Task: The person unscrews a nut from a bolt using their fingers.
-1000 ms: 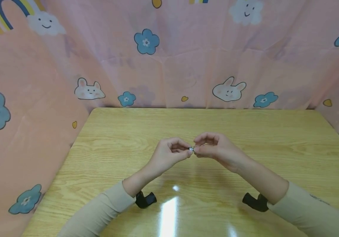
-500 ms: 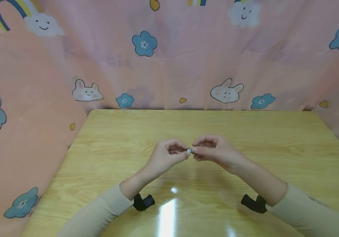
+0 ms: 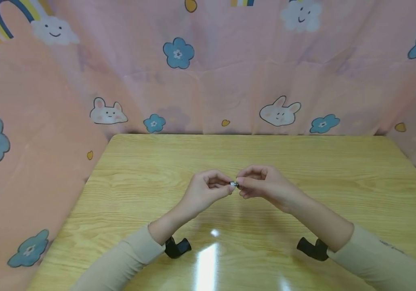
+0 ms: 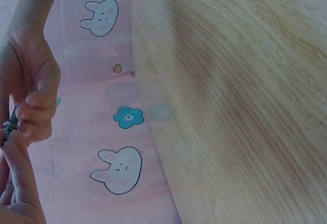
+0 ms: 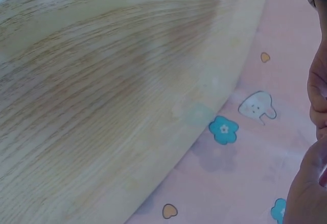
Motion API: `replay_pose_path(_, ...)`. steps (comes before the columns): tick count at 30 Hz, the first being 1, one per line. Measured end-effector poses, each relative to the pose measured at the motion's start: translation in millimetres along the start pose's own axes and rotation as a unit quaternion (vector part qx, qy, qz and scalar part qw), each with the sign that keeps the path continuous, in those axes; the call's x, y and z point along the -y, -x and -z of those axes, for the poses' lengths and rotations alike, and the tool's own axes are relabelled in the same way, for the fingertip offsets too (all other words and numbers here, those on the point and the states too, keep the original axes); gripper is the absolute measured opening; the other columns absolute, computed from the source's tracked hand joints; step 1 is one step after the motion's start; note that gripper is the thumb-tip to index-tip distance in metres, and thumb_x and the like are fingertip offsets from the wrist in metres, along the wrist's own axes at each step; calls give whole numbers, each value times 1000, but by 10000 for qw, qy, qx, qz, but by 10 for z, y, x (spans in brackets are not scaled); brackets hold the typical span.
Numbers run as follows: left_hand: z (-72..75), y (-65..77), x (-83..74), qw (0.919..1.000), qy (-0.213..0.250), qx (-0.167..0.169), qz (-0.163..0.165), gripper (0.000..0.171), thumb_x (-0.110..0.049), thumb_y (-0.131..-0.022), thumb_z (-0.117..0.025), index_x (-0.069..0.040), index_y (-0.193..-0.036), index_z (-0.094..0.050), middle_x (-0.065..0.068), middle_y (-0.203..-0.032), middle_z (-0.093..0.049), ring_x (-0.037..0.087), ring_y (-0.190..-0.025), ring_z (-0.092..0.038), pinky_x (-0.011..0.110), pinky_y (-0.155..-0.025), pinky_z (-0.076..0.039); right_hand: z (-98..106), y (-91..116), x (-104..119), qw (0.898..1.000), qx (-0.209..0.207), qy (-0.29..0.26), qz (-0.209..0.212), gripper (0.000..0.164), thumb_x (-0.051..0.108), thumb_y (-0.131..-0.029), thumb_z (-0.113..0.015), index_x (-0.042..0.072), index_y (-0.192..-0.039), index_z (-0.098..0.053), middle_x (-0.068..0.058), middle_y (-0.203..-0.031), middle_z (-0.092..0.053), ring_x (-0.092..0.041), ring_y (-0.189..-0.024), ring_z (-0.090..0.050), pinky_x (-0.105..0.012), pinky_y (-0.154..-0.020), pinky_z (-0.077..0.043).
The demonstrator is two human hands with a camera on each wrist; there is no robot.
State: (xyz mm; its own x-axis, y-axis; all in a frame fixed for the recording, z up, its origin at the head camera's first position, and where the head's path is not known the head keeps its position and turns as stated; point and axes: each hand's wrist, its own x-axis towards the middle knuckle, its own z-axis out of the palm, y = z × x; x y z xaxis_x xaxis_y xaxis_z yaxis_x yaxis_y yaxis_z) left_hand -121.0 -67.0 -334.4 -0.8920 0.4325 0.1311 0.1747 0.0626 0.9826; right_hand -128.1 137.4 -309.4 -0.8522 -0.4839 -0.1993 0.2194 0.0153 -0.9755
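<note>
A small silver-and-dark metal bolt (image 3: 234, 184) is held between the two hands above the middle of the table. My left hand (image 3: 206, 190) pinches its left end with thumb and fingertips. From the other side, my right hand (image 3: 264, 184) pinches the dark right end, its other fingers loosely bent. In the left wrist view the bolt (image 4: 9, 126) shows a wider ringed part and a slim dark shaft leading up to the right hand (image 4: 36, 76). The fingertips cover much of it. The right wrist view shows parts of both hands at its right edge, with the bolt hidden.
The wood-grain table (image 3: 139, 161) reaches back to a pink patterned curtain (image 3: 211, 89), which also hangs along the sides. Black wrist-camera mounts (image 3: 177, 247) stick out beneath both forearms. Bright light reflects off the table's near part.
The right thumb and fingertips have shifted slightly around the right end of the bolt, the thumb now higher. The left hand keeps its pinch. The head view has tilted a little.
</note>
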Motion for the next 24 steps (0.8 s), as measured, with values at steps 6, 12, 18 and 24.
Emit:
replay_pose_path(6, 24, -7, -17, 10000, -24, 16, -57, 14, -7, -87, -65, 1, -98, -65, 14, -91, -68, 25, -81, -66, 34, -75, -55, 14, -8, 32, 9992, -28, 297, 268, 13, 6, -87, -64, 10, -98, -60, -5, -95, -59, -15, -84, -61, -30, -82, -52)
replay_pose_path(12, 36, -7, -19, 10000, 22, 16, -79, 14, -7, -87, -65, 1, -97, -65, 17, -92, -68, 21, -80, -66, 33, -75, -55, -10, -23, 44, 9999, -71, 65, -99, 12, 12, -93, -57, 1, -99, -58, -5, -82, -63, -13, -71, -64, -28, -70, -55)
replay_pose_path(18, 37, 6, -36, 10000, 18, 23, -71, 14, -8, -87, -65, 1, -98, -65, 16, -92, -68, 19, -80, -65, 33, -75, -55, -5, -20, 18, 10000, 11, -7, -24, 7, 8, -91, -60, 4, -96, -60, -4, -84, -64, -13, -75, -65, -29, -73, -55)
replay_pose_path(24, 53, 11, -15, 10000, 54, 2, -40, 15, -7, -86, -65, 2, -98, -65, 16, -92, -68, 28, -83, -65, 32, -74, -55, 15, -12, 32, 9995, 32, 224, 216, 12, 6, -87, -64, 9, -97, -60, -4, -95, -60, -15, -86, -63, -31, -82, -52)
